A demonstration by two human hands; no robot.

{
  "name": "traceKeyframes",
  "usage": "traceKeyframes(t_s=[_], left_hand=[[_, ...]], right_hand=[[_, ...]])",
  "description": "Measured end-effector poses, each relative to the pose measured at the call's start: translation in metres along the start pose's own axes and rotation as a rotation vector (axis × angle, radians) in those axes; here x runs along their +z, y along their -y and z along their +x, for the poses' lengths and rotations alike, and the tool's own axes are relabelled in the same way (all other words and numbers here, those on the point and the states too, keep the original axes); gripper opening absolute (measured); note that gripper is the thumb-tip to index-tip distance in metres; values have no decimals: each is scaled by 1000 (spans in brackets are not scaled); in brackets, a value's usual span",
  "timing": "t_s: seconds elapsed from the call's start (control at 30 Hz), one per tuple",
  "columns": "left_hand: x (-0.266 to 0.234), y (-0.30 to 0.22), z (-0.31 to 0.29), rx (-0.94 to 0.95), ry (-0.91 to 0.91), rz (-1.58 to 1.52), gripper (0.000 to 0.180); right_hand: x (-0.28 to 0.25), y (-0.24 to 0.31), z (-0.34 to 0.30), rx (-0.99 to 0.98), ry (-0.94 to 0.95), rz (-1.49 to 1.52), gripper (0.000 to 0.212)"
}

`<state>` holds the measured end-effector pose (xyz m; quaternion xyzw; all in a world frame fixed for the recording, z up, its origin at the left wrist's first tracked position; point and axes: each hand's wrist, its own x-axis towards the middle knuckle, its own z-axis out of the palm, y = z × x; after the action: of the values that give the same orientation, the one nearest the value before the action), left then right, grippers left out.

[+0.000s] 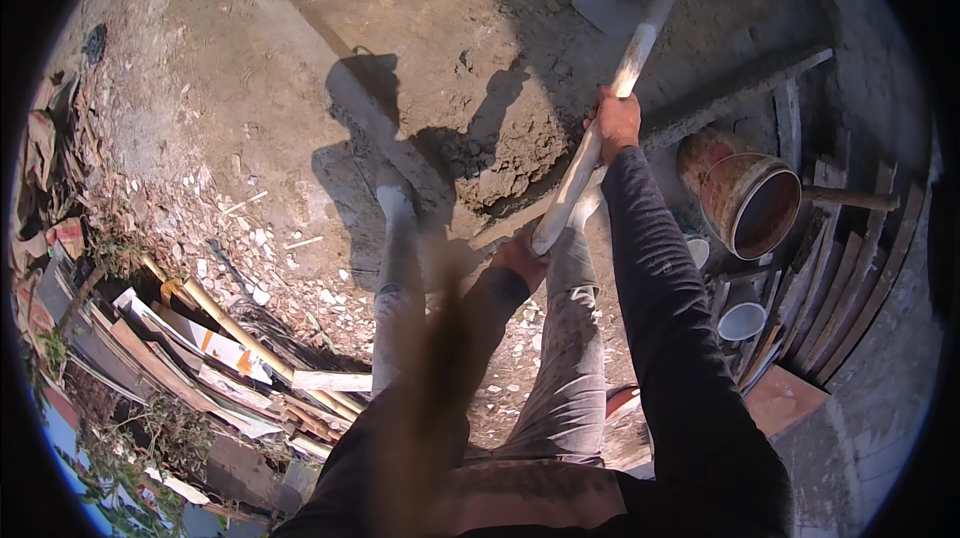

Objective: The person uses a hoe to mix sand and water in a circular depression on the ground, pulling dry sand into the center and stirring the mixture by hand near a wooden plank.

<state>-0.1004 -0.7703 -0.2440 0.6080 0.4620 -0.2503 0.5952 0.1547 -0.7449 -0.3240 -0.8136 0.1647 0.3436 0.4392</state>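
Observation:
Both hands are closed round the pale wooden handle of a hoe [575,188], which slants up to the far right. My left hand [521,260] grips its near end, close to my legs. Farther up the shaft, my right hand [617,121] wraps round it. The broad, flat blade [610,0] is at the far end, over shaded ground; I cannot tell whether it touches. Between my feet and the blade lies a heap of loose, damp soil [520,158], left of the handle.
At right, a dirty bucket [750,203] lies tilted beside a stack of long boards [860,278] and a small white container [742,320]. Scrap wood [200,368] and rubble [260,258] cover the left. A concrete strip [300,33] crosses the far ground. Something blurred hangs close in front.

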Motion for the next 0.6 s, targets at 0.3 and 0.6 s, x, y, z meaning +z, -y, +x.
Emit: traceKeyframes(t_s=[0.3,0.6], left_hand=[[4,65,-110,-328,117,35,42],[35,92,-229,-740,158,-580,41]], right_hand=[[18,-152,-78,179,56,-230,30],[29,-168,-217,327,283,-445,36]])
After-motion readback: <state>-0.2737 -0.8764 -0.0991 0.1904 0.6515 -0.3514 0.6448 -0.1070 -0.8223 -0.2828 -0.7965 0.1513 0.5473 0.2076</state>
